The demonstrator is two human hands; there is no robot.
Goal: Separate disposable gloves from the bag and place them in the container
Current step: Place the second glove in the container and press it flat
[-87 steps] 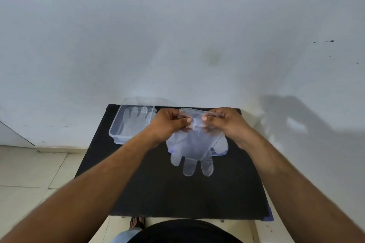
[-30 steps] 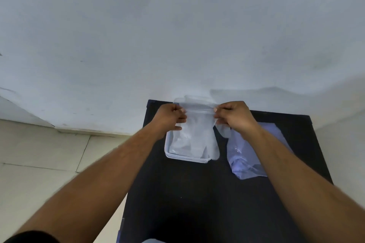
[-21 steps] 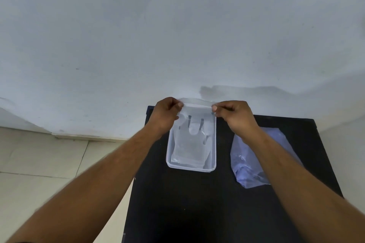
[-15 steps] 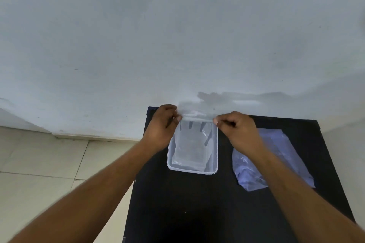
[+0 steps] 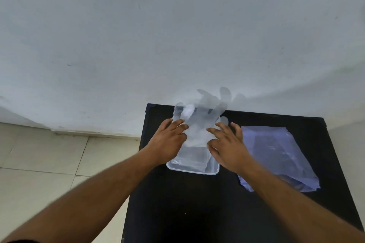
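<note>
The counter (image 5: 197, 213) is plain matt black with no pattern. On it, the container (image 5: 192, 169) is clear, colourless plastic with a pale whitish rim. The glove (image 5: 199, 124) lying over it is a see-through milky white, its fingers showing as faint grey shapes against the wall at 12 o'clock. The bag (image 5: 276, 156), at 3 o'clock from the container, is translucent pale lilac-blue, darker where the black shows through. The wall (image 5: 177, 35) is pale blue-grey with a few small dark specks. The floor (image 5: 39, 163), at 9 o'clock, is plain cream tiles with thin grey joints.
</note>
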